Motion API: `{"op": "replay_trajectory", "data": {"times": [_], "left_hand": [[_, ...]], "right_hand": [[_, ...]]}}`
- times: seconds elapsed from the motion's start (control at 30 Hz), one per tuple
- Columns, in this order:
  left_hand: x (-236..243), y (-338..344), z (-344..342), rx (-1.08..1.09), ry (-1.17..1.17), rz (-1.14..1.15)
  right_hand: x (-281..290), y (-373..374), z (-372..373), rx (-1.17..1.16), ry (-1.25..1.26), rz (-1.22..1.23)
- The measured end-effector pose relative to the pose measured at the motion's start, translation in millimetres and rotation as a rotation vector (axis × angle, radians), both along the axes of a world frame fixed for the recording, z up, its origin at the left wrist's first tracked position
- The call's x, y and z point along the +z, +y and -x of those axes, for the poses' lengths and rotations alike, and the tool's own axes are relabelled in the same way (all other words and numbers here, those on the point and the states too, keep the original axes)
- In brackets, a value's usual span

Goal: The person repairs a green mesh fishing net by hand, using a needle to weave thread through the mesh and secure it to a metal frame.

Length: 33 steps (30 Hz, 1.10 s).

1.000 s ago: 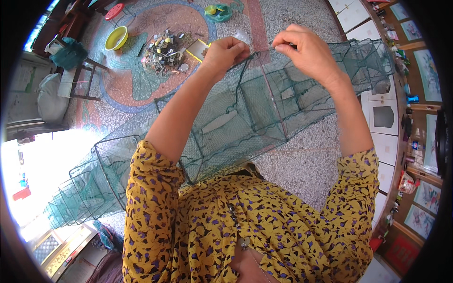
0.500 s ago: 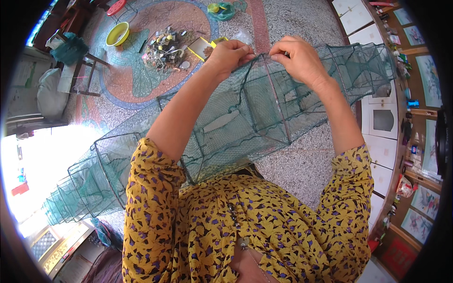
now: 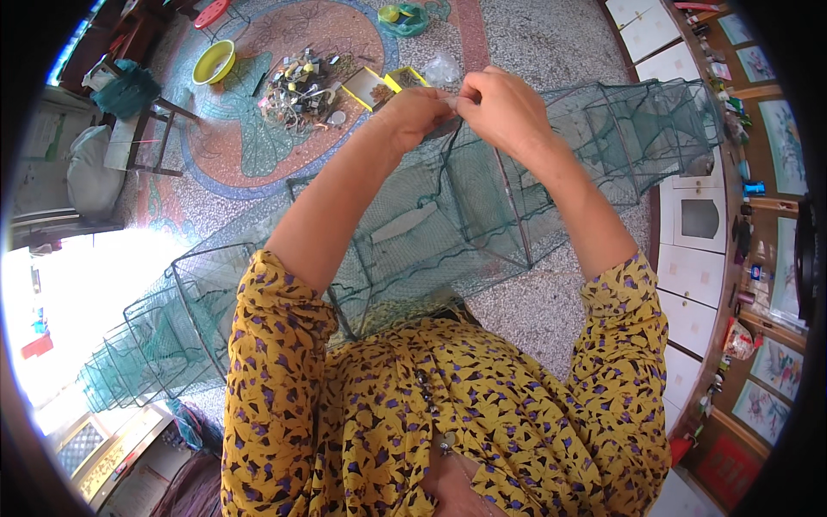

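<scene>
The fingertips of the left hand (image 3: 419, 114) and the right hand (image 3: 505, 105) meet at the upper middle of the view, each hand's thumb and fingers closed in a small pinch; whatever lies between them is hidden or too small to make out. A dark cord (image 3: 445, 164) runs down from just under the fingertips along the mesh of a long green net trap (image 3: 405, 185), built on thin rectangular frames. The trap lies slantwise in front of the person, from the bright lower left to the upper right, passing beneath both forearms. The person wears a yellow shirt (image 3: 448, 388) with a dark and purple pattern, its sleeves pushed up to about the elbows. Just beyond the left hand, on the speckled floor (image 3: 551, 319), sit a yellow-edged open box (image 3: 369, 87) with small brownish bits in it and a crumpled clear plastic bag (image 3: 442, 69). Farther left is a loose heap of small mixed objects (image 3: 301, 90), then a yellow basin (image 3: 214, 62) and, near the top edge, a red round stool (image 3: 211, 14). A green plastic bag (image 3: 403, 21) rests at the top centre. White cabinets (image 3: 689, 274) curve down the right side.
</scene>
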<state>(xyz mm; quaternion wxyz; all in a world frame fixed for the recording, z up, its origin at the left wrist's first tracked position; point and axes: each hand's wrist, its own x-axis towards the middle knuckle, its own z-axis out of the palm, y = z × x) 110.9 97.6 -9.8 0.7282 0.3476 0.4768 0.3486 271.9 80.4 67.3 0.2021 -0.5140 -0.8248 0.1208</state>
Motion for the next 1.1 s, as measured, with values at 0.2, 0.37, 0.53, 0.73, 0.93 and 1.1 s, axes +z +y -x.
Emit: {"op": "replay_trajectory", "data": {"times": [0.2, 0.37, 0.53, 0.73, 0.93, 1.1], "left_hand": [[6.4, -8.3, -11.4, 0.116, -0.117, 0.043], [12.6, -9.3, -10.0, 0.078, -0.361, -0.239], [29.2, -17.0, -1.1, 0.000, 0.139, -0.389], [42.1, -15.4, -4.9, -0.256, -0.059, -0.693], [46.7, -11.4, 2.7, -0.239, 0.082, -0.620], [53.9, -9.9, 4.7, -0.222, 0.375, -0.692]], "right_hand": [[-12.9, 11.2, 28.6, 0.061, -0.038, -0.202], [13.4, 19.4, 80.7, 0.369, 0.653, -0.211], [137.7, 2.4, 56.7, 0.381, 1.027, -0.037], [181.8, -2.8, -0.8, 0.644, 1.254, -0.126], [160.2, -7.7, -30.6, 0.533, 1.408, 0.069], [135.8, -30.8, -56.4, 0.257, 1.255, 0.062]]}}
